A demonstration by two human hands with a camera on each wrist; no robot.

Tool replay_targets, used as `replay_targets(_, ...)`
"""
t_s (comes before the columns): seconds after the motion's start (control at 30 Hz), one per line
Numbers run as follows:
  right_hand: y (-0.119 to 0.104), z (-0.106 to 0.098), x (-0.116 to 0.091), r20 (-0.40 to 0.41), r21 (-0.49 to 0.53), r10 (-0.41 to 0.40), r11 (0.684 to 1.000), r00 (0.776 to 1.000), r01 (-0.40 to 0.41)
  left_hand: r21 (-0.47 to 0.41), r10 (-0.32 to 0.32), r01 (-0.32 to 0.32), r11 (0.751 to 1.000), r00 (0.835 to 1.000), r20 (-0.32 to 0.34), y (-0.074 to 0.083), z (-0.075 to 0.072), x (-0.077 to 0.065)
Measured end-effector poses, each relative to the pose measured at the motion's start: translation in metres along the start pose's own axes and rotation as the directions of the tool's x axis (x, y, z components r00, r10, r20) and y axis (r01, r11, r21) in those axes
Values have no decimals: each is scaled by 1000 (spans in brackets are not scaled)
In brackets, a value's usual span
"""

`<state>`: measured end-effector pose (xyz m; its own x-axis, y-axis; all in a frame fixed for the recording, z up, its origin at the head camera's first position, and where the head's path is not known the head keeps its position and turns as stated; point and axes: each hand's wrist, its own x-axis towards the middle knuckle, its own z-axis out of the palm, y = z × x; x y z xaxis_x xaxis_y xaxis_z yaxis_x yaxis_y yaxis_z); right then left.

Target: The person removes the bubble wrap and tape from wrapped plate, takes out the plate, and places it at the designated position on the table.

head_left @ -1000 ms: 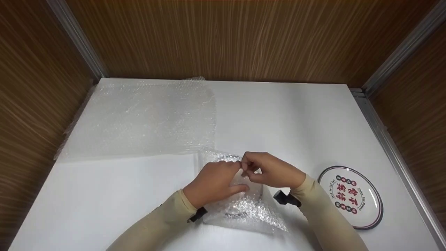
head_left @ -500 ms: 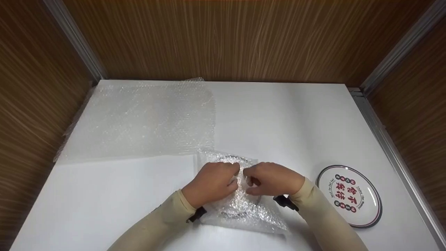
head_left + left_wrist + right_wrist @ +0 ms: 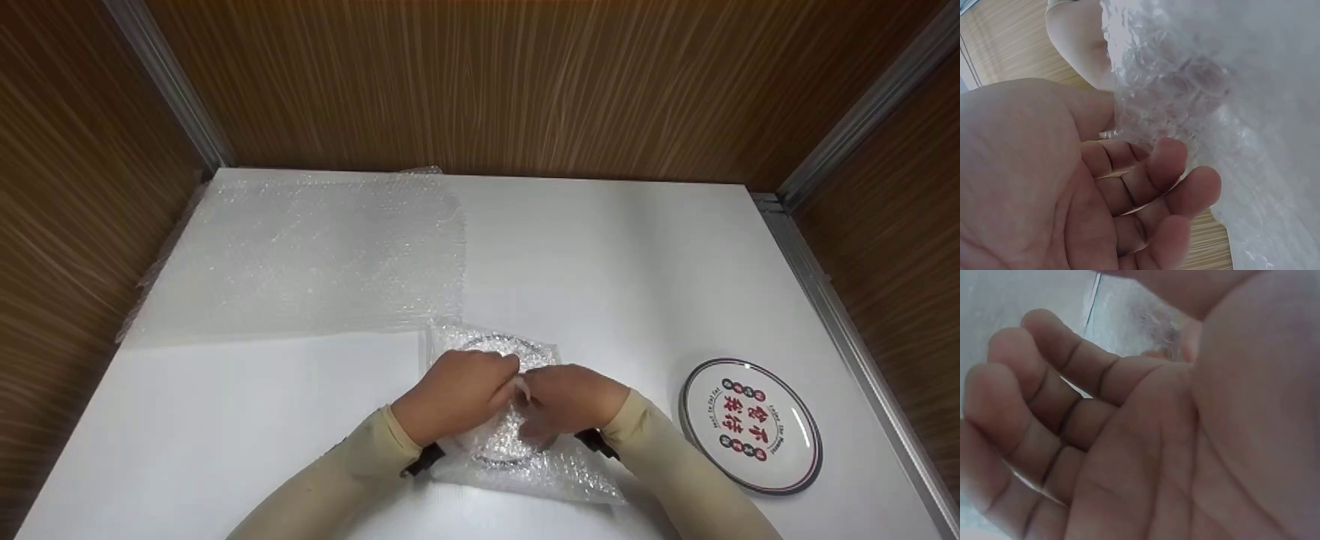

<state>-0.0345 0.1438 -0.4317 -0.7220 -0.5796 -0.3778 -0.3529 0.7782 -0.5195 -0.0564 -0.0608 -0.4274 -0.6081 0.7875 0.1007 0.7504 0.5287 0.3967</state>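
Note:
A bubble wrap bag [image 3: 555, 476] lies near the front of the table, and a dark ring like a plate's rim shows through it. My left hand [image 3: 457, 394] is over its left part. In the left wrist view that hand pinches an edge of the bubble wrap [image 3: 1168, 84] between thumb and index finger, the other fingers curved below. My right hand [image 3: 577, 394], slightly blurred, is over the right part, close to the left fingertips. Its fingers [image 3: 1044, 394] are loosely bent and apart from the thumb in the right wrist view, with plastic behind them.
A white round plate [image 3: 754, 426] with red characters and a dark rim lies to the right, beside the right forearm. Flat sheets of bubble wrap [image 3: 300, 255] cover the table's back left. Wood-grain panels [image 3: 480, 90] enclose the table [image 3: 637, 255].
My right hand has moved down and slightly left over the bag, its fingers now pointing lower. My left hand has stayed nearly in place. The ring beneath the wrap shows more clearly.

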Motion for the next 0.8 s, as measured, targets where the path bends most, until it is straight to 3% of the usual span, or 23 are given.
replay_targets(0.13,-7,2,0,6,-25,117,993,993,-117,10,27,-27,1000,999,-27,1,-1,1)
replay_targets(0.3,-11,2,-1,-31,-96,275,956,961,-276,38,51,-49,998,998,-48,5,-4,2)
replay_targets(0.63,4,-9,-1,-121,-121,329,932,937,-343,-41,25,-30,999,993,-112,-3,-12,3)
replay_targets(0.8,12,-9,3,-157,-119,399,901,903,-418,-23,94,-100,995,975,-203,-6,-15,3)
